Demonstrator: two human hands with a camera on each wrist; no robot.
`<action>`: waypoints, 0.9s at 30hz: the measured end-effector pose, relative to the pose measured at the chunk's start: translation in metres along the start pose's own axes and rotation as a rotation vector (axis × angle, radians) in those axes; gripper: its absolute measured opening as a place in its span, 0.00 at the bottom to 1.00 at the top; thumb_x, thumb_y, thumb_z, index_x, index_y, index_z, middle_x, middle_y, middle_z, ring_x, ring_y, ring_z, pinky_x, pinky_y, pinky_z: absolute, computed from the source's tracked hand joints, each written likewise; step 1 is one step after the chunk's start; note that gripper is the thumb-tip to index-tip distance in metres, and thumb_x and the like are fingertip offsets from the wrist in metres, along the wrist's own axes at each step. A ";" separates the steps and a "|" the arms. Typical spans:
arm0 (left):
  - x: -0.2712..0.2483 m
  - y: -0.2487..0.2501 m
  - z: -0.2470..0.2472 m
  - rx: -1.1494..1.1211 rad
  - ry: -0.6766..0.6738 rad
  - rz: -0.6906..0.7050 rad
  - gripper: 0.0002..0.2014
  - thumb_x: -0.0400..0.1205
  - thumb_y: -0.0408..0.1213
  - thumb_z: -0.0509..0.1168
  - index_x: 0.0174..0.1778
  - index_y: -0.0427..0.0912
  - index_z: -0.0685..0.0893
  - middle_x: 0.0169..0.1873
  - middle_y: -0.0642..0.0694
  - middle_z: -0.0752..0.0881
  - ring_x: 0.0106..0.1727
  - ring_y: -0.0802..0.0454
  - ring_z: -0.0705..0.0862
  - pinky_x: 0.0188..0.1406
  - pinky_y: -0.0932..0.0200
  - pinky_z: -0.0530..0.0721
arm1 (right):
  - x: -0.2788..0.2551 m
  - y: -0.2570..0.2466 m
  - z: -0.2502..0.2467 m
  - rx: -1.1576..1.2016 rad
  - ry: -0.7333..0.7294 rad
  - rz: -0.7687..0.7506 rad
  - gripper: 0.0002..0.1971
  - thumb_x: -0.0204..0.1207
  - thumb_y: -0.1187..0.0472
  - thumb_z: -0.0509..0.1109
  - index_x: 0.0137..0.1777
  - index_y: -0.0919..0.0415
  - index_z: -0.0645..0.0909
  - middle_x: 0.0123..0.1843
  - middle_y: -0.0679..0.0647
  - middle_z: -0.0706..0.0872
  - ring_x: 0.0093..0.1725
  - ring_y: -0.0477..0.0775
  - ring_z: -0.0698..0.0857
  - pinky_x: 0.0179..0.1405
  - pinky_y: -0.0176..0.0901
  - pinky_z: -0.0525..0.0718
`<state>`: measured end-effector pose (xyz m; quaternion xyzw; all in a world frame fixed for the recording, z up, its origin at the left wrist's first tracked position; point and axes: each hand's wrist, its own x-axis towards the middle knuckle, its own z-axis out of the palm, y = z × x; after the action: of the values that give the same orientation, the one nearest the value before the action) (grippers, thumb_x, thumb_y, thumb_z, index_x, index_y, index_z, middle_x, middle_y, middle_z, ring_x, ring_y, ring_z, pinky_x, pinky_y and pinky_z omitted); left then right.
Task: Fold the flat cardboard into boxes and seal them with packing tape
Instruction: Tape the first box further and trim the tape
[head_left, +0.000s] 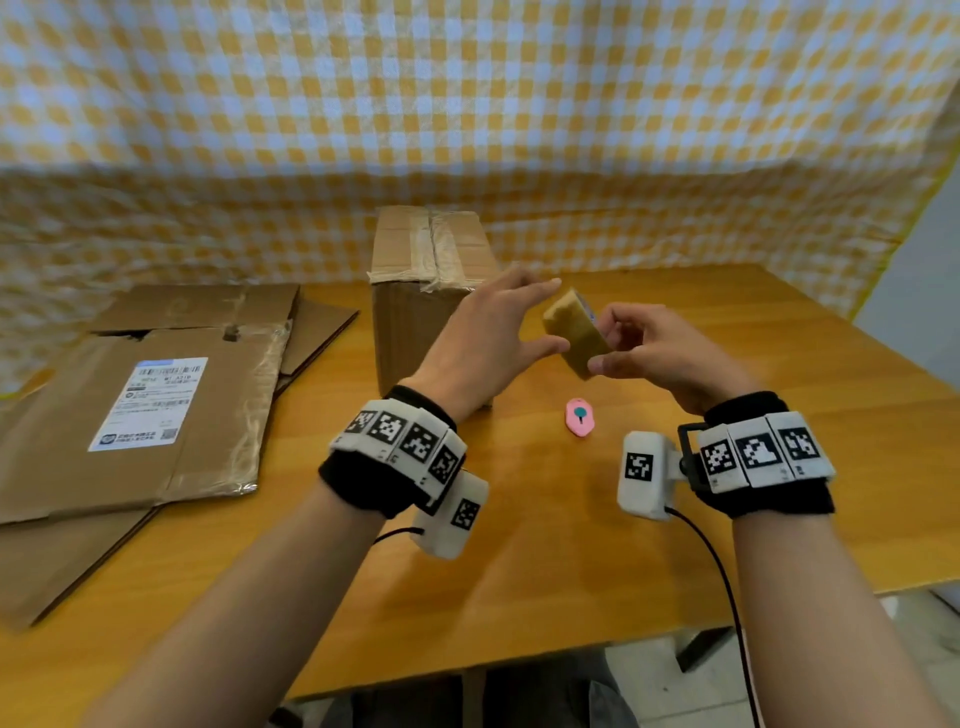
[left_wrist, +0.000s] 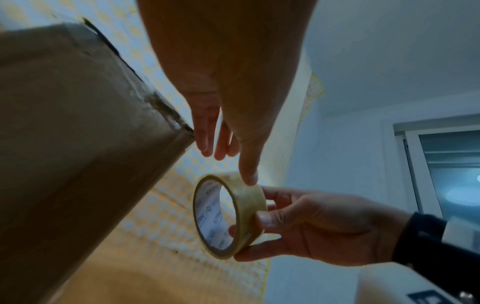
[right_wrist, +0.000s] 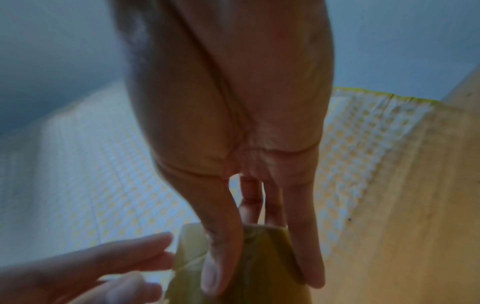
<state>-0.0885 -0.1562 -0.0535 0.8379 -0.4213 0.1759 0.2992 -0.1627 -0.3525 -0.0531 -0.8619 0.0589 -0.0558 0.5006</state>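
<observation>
- the right hand (head_left: 670, 353) holds the roll of packing tape (head_left: 574, 332) above the table (head_left: 519, 571), thumb and fingers curled around it.
- the left hand (head_left: 488, 338) has straight fingers; one fingertip touches the roll.
- a taped box (head_left: 415, 291) stands behind; flat cardboard (head_left: 130, 395) lies at left.

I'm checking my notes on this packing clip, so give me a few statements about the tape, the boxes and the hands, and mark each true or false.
1. The right hand grips the tape roll off the table. True.
2. The left hand is clenched around the roll. False: its fingers are straight, one tip touching the roll's outer face.
3. The pink cutter lies on the table below the hands. True.
4. The upright box has no tape on it. False: tape runs across its top.
5. Flat cardboard lies at the left. True.
</observation>
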 end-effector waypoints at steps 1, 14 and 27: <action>0.001 0.002 0.003 -0.002 -0.001 -0.004 0.29 0.76 0.48 0.76 0.73 0.46 0.82 0.60 0.52 0.82 0.58 0.56 0.80 0.63 0.59 0.79 | -0.003 -0.001 0.000 0.011 -0.010 -0.013 0.10 0.73 0.78 0.75 0.45 0.65 0.80 0.38 0.57 0.78 0.44 0.56 0.78 0.47 0.51 0.81; 0.007 0.003 0.013 -0.171 0.041 -0.088 0.08 0.75 0.27 0.75 0.44 0.45 0.92 0.35 0.54 0.89 0.38 0.62 0.85 0.47 0.60 0.86 | -0.013 0.012 0.001 0.021 -0.026 -0.006 0.11 0.73 0.76 0.75 0.42 0.61 0.79 0.37 0.52 0.79 0.44 0.57 0.79 0.53 0.60 0.83; 0.012 0.012 0.026 -0.219 -0.179 -0.225 0.11 0.85 0.32 0.60 0.62 0.40 0.80 0.38 0.56 0.77 0.39 0.61 0.75 0.39 0.65 0.70 | -0.015 -0.001 0.002 -0.056 0.083 0.057 0.05 0.77 0.65 0.77 0.48 0.57 0.84 0.38 0.53 0.85 0.40 0.49 0.82 0.39 0.44 0.74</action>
<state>-0.0903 -0.1863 -0.0622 0.8543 -0.3666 0.0192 0.3679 -0.1768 -0.3476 -0.0538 -0.8705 0.1057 -0.0753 0.4748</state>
